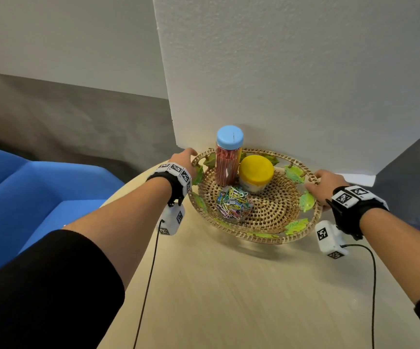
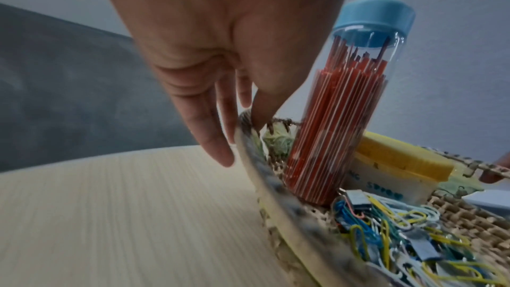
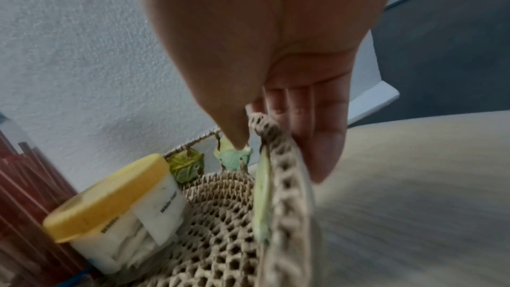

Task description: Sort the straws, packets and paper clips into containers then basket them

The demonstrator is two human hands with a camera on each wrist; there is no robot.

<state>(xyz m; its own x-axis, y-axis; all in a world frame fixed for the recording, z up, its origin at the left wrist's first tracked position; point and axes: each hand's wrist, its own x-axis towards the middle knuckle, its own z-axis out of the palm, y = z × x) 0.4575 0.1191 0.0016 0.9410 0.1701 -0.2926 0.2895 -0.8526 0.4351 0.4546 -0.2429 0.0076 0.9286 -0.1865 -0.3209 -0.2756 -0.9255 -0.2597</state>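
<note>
A round woven basket (image 1: 266, 239) trimmed with green leaves sits on the wooden table by the wall. It holds a tall clear jar of red straws (image 1: 229, 159) with a blue lid, a yellow-lidded tub of white packets (image 1: 256, 173), and a clear container of coloured paper clips (image 1: 234, 202). My left hand (image 1: 191, 154) pinches the basket's left rim (image 2: 265, 184), thumb inside and fingers outside. My right hand (image 1: 314, 181) pinches the right rim (image 3: 287, 193) the same way. The straw jar (image 2: 339, 117) stands just inside my left thumb.
A white wall panel (image 1: 292, 71) rises directly behind the basket. A blue seat (image 1: 27, 197) lies to the left, below the table edge. The pale wooden tabletop (image 1: 229, 298) stretches toward me in front of the basket. Cables hang from both wrist cameras.
</note>
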